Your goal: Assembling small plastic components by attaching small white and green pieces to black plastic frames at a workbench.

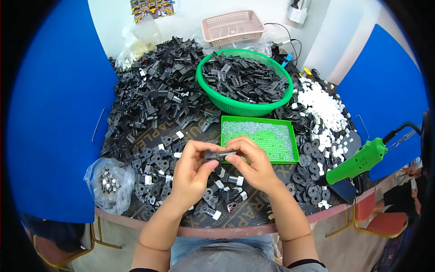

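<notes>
Between my two hands, over the middle of the table, is a black plastic part [213, 155] with a tube-like end pointing right. My left hand [194, 168] grips its wider end, thumb below and fingers above. Fingertips of my right hand [250, 162] close round the narrow end. Just behind my right hand is a green tray [295, 147] with many small silvery pieces, too small to name. Below and left of my hands lie several black parts with white caps [147, 180].
A large heap of black parts [154, 90] covers the back left, beside a green basket [240, 109] full of them. White pieces [319, 106] and black discs [310, 181] lie right. A green electric screwdriver [358, 161] hangs there. A plastic bag [122, 195] holds shiny metal pieces.
</notes>
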Available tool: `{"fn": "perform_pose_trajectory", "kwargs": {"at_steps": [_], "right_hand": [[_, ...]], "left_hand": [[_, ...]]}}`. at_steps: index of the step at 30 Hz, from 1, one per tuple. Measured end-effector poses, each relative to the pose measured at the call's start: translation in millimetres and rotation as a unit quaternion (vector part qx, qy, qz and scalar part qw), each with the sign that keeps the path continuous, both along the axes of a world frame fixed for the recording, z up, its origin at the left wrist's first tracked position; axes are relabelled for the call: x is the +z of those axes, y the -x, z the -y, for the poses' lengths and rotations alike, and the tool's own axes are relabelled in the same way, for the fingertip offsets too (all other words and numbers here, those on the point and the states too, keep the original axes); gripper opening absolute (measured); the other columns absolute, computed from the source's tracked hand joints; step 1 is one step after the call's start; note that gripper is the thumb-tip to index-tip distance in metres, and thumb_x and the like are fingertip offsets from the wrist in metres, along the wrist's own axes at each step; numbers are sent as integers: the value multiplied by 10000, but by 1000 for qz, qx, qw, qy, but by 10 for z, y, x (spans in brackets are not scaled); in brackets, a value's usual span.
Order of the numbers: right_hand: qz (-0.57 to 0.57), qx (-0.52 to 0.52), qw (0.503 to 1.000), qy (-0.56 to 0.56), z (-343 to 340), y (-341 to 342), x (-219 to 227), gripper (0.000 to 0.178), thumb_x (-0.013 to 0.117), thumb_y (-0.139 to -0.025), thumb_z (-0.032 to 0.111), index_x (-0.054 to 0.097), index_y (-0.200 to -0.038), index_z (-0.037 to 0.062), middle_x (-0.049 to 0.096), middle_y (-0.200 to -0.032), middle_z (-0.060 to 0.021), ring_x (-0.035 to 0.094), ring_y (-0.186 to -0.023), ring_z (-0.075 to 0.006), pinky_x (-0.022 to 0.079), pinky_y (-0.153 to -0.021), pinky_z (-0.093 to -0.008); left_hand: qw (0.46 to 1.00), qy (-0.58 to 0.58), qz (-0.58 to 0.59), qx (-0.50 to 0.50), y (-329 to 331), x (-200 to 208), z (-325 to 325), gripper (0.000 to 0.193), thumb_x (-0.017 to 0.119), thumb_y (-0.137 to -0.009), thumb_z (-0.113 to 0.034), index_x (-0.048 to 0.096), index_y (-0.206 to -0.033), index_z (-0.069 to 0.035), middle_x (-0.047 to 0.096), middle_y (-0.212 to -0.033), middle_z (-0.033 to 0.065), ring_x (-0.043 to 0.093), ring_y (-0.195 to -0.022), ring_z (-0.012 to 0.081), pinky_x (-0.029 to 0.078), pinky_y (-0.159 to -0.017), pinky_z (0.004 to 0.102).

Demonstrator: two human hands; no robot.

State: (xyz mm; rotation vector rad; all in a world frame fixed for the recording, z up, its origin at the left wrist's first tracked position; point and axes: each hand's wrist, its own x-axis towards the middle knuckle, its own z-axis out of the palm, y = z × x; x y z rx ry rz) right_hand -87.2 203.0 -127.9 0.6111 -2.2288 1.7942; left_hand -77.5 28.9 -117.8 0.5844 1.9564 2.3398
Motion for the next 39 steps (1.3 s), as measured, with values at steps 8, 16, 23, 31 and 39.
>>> {"fn": "perform_pose_trajectory", "kwargs": {"at_steps": [8,16,23,31,39], "right_hand": [[-170,-83,982,-14,57,-83,-14,75,621,-757,-18,568,-809,-10,601,-804,-122,585,-744,-238,460,-671,-303],[-72,-401,901,-151,-1030,364,-128,165,580,-841,119,620,-951,4,638,-914,-137,600,-886,-289,456,-769,-370],[155,-693,628,-319,-2210,297,-912,307,534,-737,1,579,-1040,24,528,-1074,-199,492,-1020,-385,421,-862,-440],[123,-693,665,-251,-2318,213,-811,156,633,-720,51,671,-871,49,632,-843,-174,589,-821,-361,470,-731,-438],[28,-164,974,155,-703,177,122,204,653,-787,34,653,-990,34,653,-877,-58,569,-762,-105,442,-707,-231]], "left_hand": [[992,3,-117,39,31,-38,-59,185,582,-808,48,561,-991,20,412,-959,47,502,-873,129,417,-831,242],[981,27,-143,131,69,-8,16,169,616,-807,32,546,-960,33,384,-912,30,492,-780,102,484,-678,209],[997,-43,18,63,142,-73,1,194,621,-817,12,546,-996,4,446,-913,2,519,-774,72,464,-652,197],[996,40,-51,54,181,-118,15,220,619,-829,-2,540,-1034,1,463,-962,24,537,-853,93,457,-712,211],[973,-192,122,-37,174,-65,50,285,576,-867,-38,412,-1099,-61,526,-1072,109,571,-907,185,490,-761,294]]}}
